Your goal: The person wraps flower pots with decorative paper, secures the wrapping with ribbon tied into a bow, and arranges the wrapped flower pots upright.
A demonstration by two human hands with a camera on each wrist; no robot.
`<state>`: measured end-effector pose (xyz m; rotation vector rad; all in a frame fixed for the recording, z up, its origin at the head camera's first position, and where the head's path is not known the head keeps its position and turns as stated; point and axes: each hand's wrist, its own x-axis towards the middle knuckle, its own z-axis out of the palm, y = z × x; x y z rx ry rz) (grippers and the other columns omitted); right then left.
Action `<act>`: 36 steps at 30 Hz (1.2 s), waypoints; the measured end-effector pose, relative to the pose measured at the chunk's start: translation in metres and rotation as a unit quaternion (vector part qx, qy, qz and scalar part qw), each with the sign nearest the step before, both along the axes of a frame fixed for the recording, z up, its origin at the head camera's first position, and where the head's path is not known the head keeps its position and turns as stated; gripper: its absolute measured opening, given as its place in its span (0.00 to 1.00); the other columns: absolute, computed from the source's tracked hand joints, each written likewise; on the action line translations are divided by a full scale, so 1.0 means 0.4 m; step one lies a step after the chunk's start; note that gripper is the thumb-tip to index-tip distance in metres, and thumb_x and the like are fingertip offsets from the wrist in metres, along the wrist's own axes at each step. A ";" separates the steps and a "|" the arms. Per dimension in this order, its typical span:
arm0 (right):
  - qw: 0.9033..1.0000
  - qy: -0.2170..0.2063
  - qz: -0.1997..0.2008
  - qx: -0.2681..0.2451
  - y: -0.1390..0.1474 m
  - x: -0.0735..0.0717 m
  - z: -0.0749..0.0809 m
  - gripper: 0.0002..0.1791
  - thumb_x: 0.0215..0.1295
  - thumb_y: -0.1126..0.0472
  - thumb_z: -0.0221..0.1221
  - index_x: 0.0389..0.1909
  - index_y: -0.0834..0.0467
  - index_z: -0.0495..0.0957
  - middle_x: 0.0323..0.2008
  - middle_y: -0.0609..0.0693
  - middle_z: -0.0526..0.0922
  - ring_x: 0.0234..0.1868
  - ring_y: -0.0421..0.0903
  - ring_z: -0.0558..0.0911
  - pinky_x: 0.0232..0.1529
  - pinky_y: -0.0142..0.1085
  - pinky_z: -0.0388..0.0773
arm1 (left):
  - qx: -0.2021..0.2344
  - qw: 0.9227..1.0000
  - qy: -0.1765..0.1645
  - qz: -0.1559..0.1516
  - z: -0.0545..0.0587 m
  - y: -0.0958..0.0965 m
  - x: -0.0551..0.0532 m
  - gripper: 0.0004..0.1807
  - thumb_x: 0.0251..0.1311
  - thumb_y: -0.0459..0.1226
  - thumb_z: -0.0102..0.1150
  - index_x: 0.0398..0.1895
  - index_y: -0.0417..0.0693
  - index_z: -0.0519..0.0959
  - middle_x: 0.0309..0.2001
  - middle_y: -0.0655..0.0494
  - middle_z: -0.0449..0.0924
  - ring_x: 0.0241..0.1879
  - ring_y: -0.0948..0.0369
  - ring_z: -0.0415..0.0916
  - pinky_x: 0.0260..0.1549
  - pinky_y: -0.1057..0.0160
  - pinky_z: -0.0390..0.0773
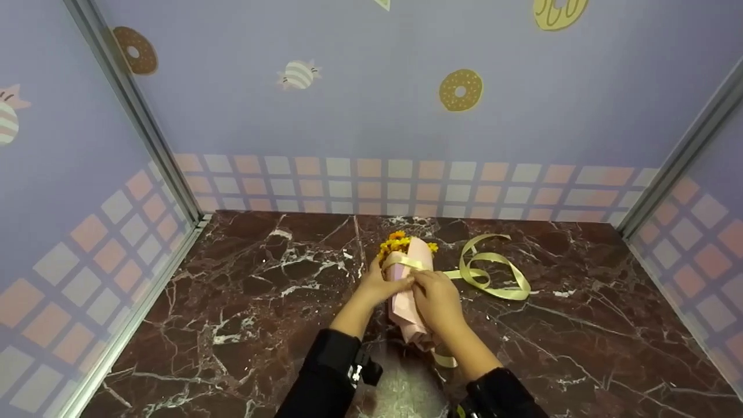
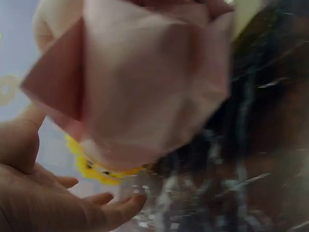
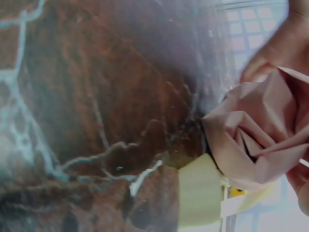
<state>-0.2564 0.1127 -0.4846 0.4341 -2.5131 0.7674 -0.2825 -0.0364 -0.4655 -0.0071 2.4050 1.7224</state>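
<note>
where the dark red marble table [image 1: 244,302] runs toward its middle, a small bouquet [image 1: 406,278] lies with its yellow and orange flowers [image 1: 397,242] pointing to the far side and its pink wrapping paper [image 1: 409,307] trailing toward the near edge. the left hand [image 1: 383,284] holds the bouquet from its left side, fingers curled against the paper just below the flowers. the right hand [image 1: 435,296] rests on top of the wrap from the right, its fingertips meeting the left hand's at a pale yellow ribbon [image 1: 487,270] that crosses the paper; it seems to pinch that band, though the exact hold is too small to make out from the head view. the ribbon's free length loops loosely on the table to the right of the bouquet, and a short end shows at the near tip of the paper. in the left wrist view the pink wrapping paper [image 2: 140,82] fills most of the picture, with a bit of yellow flower [image 2: 99,169] under it and the palm with relaxed fingers [image 2: 111,205] below. the right wrist view shows crumpled pink paper [image 3: 256,140] at the right and a blurred strip of yellow ribbon [image 3: 200,195] beside it over the marble [image 3: 96,96]. pastel walls with doughnut pictures [image 1: 460,90] enclose the table.
</note>
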 end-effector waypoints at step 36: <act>0.913 -0.400 0.077 -0.008 0.127 -0.108 -0.048 0.49 0.69 0.30 0.39 0.74 0.68 0.51 0.72 0.68 0.52 0.74 0.66 0.42 0.69 0.62 0.34 | 0.086 0.996 -0.020 0.012 -0.055 0.023 0.025 0.43 0.61 0.39 0.65 0.73 0.34 0.53 0.68 0.33 0.60 0.64 0.40 0.63 0.60 0.45 0.68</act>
